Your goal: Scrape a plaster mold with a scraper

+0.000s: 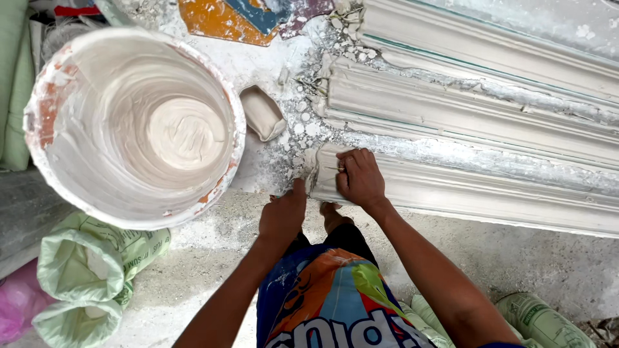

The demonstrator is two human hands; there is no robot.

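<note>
A plaster-coated bucket [135, 125] stands at left, a small scoop [262, 113] beside it. The left hand [284, 212] presses, fingers together, against the near end of the front plaster moulding [464, 190]; the right hand [360, 177] is clamped on that end, apparently trimming it with a thin tool.

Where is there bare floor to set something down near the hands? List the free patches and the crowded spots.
Free: the grey concrete floor below the nearest white plaster moulding strip, right of the right hand; a dusty patch between the large plaster-coated bucket and the left hand.
Crowded: plaster crumbs around the small plaster-caked scoop, and the pale green sacks at lower left.
</note>
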